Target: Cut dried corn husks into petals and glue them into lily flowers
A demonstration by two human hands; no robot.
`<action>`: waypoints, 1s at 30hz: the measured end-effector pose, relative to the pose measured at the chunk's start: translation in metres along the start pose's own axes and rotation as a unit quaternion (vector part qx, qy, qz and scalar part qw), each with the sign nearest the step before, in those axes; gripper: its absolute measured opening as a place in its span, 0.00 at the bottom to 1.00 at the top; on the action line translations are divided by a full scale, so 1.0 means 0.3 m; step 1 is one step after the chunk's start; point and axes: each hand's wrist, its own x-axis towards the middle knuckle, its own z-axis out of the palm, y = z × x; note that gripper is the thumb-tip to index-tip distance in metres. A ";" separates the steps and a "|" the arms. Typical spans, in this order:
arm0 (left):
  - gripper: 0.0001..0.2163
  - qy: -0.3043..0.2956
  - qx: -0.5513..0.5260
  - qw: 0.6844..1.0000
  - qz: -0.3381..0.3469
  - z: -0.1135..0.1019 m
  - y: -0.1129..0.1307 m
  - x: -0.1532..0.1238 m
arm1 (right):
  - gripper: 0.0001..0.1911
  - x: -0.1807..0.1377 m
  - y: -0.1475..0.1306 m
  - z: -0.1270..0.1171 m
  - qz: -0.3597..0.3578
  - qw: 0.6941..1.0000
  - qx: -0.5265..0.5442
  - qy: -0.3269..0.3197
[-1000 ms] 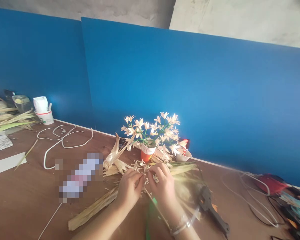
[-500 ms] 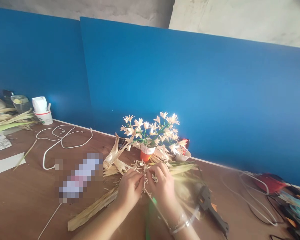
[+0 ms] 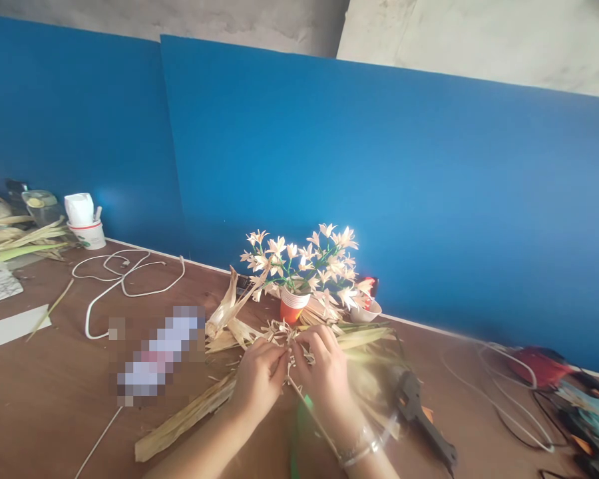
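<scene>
My left grip (image 3: 260, 372) and right grip (image 3: 324, 366) meet nearly tip to tip, thumb and fingers pressed together, both seeming to pinch one small pale piece (image 3: 289, 351) right between them; it is too small for me to tell its shape. Just beyond lie pale scraps (image 3: 279, 326) on the worktop (image 3: 80, 372), and a thin pale stem (image 3: 309, 410) runs back toward me under my right grip.

To do this finely, I should steady the piece with one grip and let the other make only small turns, pressing lightly, since dry fibre like this probably splits if pulled across its grain. The flowers (image 3: 335, 266) in the paper cup (image 3: 294, 308), straight ahead of both grips, make a handy pattern. The glue gun (image 3: 424, 422), right of my right grip, calls for a careful elbow.
</scene>
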 end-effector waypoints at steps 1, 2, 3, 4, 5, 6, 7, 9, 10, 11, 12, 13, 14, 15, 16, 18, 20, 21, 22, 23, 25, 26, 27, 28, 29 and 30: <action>0.10 0.000 0.000 1.000 0.000 0.000 0.000 0.000 | 0.08 -0.001 0.001 0.001 0.001 1.000 0.000 -0.001; 0.10 0.000 0.000 1.000 0.001 0.001 0.000 0.001 | 0.08 -0.002 0.001 0.002 0.000 1.000 0.000 -0.001; 0.10 0.000 0.001 1.000 0.002 0.001 0.000 0.001 | 0.08 -0.002 0.001 0.002 -0.001 1.000 0.001 0.000; 0.11 0.000 0.002 1.000 0.003 0.001 0.001 0.002 | 0.08 -0.002 0.000 0.003 -0.002 1.000 0.002 0.002; 0.11 -0.001 0.005 1.000 0.004 0.001 0.002 0.004 | 0.08 -0.001 -0.001 0.003 -0.003 1.000 0.002 0.004; 0.11 -0.001 0.008 1.000 0.006 0.001 0.003 0.005 | 0.08 -0.001 -0.003 0.003 -0.003 1.000 0.001 0.006; 0.11 -0.001 0.011 1.000 0.009 0.000 0.004 0.006 | 0.08 0.001 -0.005 0.002 -0.003 1.000 0.001 0.008; 0.11 -0.002 0.017 1.000 0.015 -0.002 0.006 0.007 | 0.08 0.002 -0.008 0.001 -0.003 1.000 0.000 0.009; 0.11 -0.003 0.019 1.000 0.017 -0.003 0.007 0.007 | 0.08 0.003 -0.008 0.001 -0.003 1.000 -0.001 0.010; 0.12 -0.004 0.022 1.000 0.020 -0.004 0.008 0.007 | 0.08 0.003 -0.009 0.001 -0.002 1.000 -0.002 0.012; 0.12 -0.005 0.025 0.999 0.021 -0.004 0.008 0.006 | 0.08 0.003 -0.009 0.001 -0.001 1.000 -0.003 0.013; 0.12 -0.006 0.028 0.999 0.021 -0.004 0.008 0.005 | 0.08 0.003 -0.008 0.002 0.000 1.000 -0.004 0.014; 0.12 -0.006 0.030 0.999 0.022 -0.004 0.007 0.004 | 0.08 0.003 -0.008 0.002 0.000 1.000 -0.005 0.015; 0.12 -0.006 0.032 0.999 0.022 -0.004 0.006 0.003 | 0.07 0.003 -0.008 0.003 0.000 1.000 -0.005 0.017; 0.13 -0.005 0.034 0.999 0.022 -0.003 0.006 0.002 | 0.07 0.003 -0.007 0.003 0.000 1.000 -0.005 0.018; 0.12 -0.005 0.036 0.999 0.022 -0.003 0.006 0.001 | 0.07 0.003 -0.007 0.004 0.000 1.000 -0.003 0.019; 0.12 -0.003 0.037 0.999 0.023 -0.003 0.008 0.002 | 0.07 0.003 -0.007 0.003 0.001 1.000 -0.001 0.019; 0.12 -0.002 0.037 0.999 0.025 -0.004 0.010 0.003 | 0.07 0.002 -0.008 0.002 0.002 1.000 -0.001 0.018; 0.12 -0.002 0.037 0.999 0.027 -0.005 0.012 0.003 | 0.07 0.002 -0.008 0.002 0.003 1.000 -0.002 0.018; 0.12 0.000 0.038 0.999 0.029 -0.006 0.014 0.004 | 0.07 0.001 -0.009 0.001 0.002 1.000 -0.002 0.020; 0.12 0.002 0.037 0.999 0.033 -0.008 0.017 0.006 | 0.07 0.002 -0.011 0.001 0.001 1.000 -0.002 0.022; 0.12 0.002 0.036 0.999 0.034 -0.008 0.017 0.006 | 0.07 0.002 -0.012 0.001 0.000 1.000 -0.001 0.022; 0.13 0.002 0.034 0.999 0.035 -0.008 0.017 0.006 | 0.07 0.003 -0.013 0.002 0.001 1.000 -0.001 0.022; 0.13 0.003 0.033 0.999 0.035 -0.008 0.017 0.006 | 0.07 0.003 -0.013 0.003 0.002 1.000 -0.001 0.022; 0.13 0.003 0.032 0.999 0.035 -0.008 0.016 0.006 | 0.07 0.003 -0.012 0.005 0.003 1.000 -0.003 0.021; 0.13 0.004 0.032 0.999 0.035 -0.007 0.016 0.006 | 0.07 0.002 -0.010 0.008 0.004 1.000 -0.005 0.022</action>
